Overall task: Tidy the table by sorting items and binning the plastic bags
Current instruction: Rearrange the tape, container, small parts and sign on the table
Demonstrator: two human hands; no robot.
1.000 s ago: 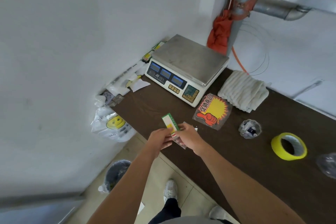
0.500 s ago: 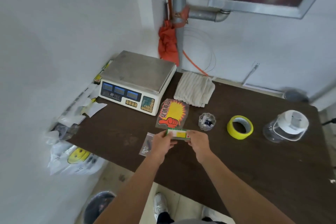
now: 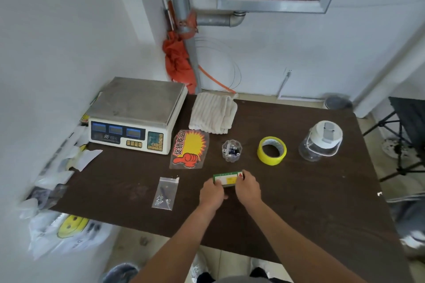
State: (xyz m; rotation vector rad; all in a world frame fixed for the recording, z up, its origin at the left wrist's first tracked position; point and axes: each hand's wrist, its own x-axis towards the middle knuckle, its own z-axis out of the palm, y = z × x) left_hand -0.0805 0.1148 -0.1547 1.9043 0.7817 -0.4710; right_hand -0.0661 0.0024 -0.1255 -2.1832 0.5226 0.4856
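Head view – table: dark brown table (image 3: 299,202) set into a white wall corner.
Left hand: left hand (image 3: 211,193) has its fingers curled round the left end of the green box (image 3: 227,178).
Right hand: right hand (image 3: 248,187) grips the box's right end.
Green box: at the table's near middle, near side of the small clear container (image 3: 231,150) – whether it rests on the top cannot be told.
Zip bag: clear zip bag (image 3: 166,193) with screws lies flat left of the hands, apart from them.
Plastic bags: crumpled plastic bags (image 3: 76,156) along the left edge; a smiley-face bag (image 3: 69,230) hangs below the near-left corner.
Bin: dark bin (image 3: 119,273) on the floor, near left.
Far side, left to right: scale (image 3: 135,115), promo sticker (image 3: 189,149), folded towel (image 3: 212,114), yellow tape roll (image 3: 271,150), clear jar (image 3: 320,141).
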